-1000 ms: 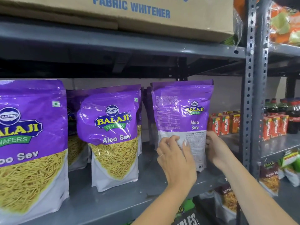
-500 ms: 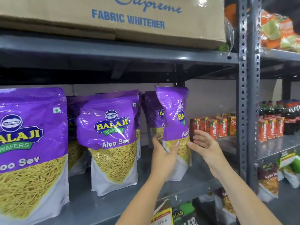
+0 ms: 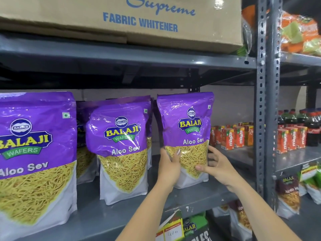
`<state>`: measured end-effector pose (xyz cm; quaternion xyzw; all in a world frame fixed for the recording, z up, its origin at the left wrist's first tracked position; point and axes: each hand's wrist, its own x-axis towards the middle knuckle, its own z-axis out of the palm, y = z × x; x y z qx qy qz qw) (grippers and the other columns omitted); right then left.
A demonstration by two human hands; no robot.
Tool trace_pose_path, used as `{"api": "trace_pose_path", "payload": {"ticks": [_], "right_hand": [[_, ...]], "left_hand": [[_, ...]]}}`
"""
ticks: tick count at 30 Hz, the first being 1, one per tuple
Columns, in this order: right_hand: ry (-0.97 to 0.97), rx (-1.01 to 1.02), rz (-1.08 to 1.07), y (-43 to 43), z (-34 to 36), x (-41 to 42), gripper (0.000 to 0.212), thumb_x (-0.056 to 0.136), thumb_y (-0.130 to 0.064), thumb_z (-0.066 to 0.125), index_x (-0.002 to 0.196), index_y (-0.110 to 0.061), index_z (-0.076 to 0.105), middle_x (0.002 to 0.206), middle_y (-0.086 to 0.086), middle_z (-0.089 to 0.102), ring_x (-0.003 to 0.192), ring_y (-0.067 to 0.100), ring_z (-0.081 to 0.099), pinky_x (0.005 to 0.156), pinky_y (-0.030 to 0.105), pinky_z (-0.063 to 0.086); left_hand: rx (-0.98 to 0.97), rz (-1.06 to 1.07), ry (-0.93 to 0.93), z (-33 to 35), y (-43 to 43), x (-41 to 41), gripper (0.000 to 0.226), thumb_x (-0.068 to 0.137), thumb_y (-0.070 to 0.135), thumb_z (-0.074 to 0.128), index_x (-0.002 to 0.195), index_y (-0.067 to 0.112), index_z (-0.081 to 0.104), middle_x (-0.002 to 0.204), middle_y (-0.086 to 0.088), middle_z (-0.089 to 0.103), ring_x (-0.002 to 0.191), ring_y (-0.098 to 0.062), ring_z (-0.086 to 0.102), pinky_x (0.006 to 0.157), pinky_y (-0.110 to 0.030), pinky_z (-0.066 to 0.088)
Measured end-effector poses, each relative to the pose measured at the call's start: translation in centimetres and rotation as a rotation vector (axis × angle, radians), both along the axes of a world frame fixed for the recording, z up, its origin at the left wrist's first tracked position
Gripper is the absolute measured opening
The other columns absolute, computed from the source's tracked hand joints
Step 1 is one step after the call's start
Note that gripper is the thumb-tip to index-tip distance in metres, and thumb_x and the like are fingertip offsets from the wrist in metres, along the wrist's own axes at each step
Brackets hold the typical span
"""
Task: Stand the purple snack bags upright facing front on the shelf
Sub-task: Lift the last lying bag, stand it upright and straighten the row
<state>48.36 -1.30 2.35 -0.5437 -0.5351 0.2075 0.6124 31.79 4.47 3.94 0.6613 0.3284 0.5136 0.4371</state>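
Observation:
Three purple Aloo Sev bags stand in a front row on the grey shelf [image 3: 107, 216]. The right bag [image 3: 187, 122] is upright with its front label toward me. My left hand [image 3: 169, 168] grips its lower left edge and my right hand [image 3: 218, 166] grips its lower right edge. The middle bag [image 3: 121, 143] and the large left bag [image 3: 34, 153] also stand upright, front facing. More purple bags [image 3: 81, 119] stand behind them, mostly hidden.
A cardboard box [image 3: 121, 20] of fabric whitener sits on the shelf above. Grey perforated uprights [image 3: 266, 101] bound the bay on the right. Beyond them are orange juice cartons [image 3: 232, 136] and dark bottles [image 3: 312, 127]. Other snack bags [image 3: 288, 193] fill the lower shelf.
The right bag was turned from back label showing, through edge-on, to front label facing me. Both hands moved with it and now hold its lower sides.

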Motion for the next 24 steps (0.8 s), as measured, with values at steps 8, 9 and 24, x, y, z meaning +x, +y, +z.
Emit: {"api": "trace_pose_path", "payload": {"ticks": [8, 9, 24], "right_hand": [[0.021, -0.027, -0.013, 0.5, -0.2, 2.0, 0.098, 0.055, -0.033, 0.084, 0.140, -0.032, 0.036, 0.119, 0.001, 0.061, 0.108, 0.021, 0.063, 0.085, 0.036, 0.055], [0.017, -0.031, -0.011, 0.6, -0.2, 2.2, 0.101, 0.054, -0.036, 0.084, 0.142, -0.031, 0.035, 0.121, 0.002, 0.061, 0.110, 0.023, 0.062, 0.087, 0.039, 0.055], [-0.160, 0.377, -0.016, -0.9, 3.8, -12.7, 0.054, 0.078, -0.023, 0.074, 0.125, -0.033, 0.050, 0.119, -0.009, 0.060, 0.110, 0.005, 0.059, 0.085, 0.021, 0.049]], "left_hand": [[-0.006, -0.022, 0.004, 0.3, 1.1, 2.7, 0.025, 0.097, 0.030, 0.048, 0.115, 0.013, 0.039, 0.102, 0.001, 0.055, 0.098, -0.022, 0.054, 0.084, -0.028, 0.039], [-0.018, -0.027, 0.003, 0.4, 1.2, 2.9, 0.025, 0.097, 0.030, 0.048, 0.115, 0.014, 0.040, 0.106, -0.002, 0.056, 0.099, -0.022, 0.055, 0.084, -0.029, 0.039], [0.596, 0.732, -0.314, -0.2, -4.1, -12.9, 0.024, 0.078, 0.017, 0.060, 0.101, 0.020, 0.054, 0.102, 0.007, 0.053, 0.101, -0.019, 0.051, 0.091, -0.037, 0.042]]}}
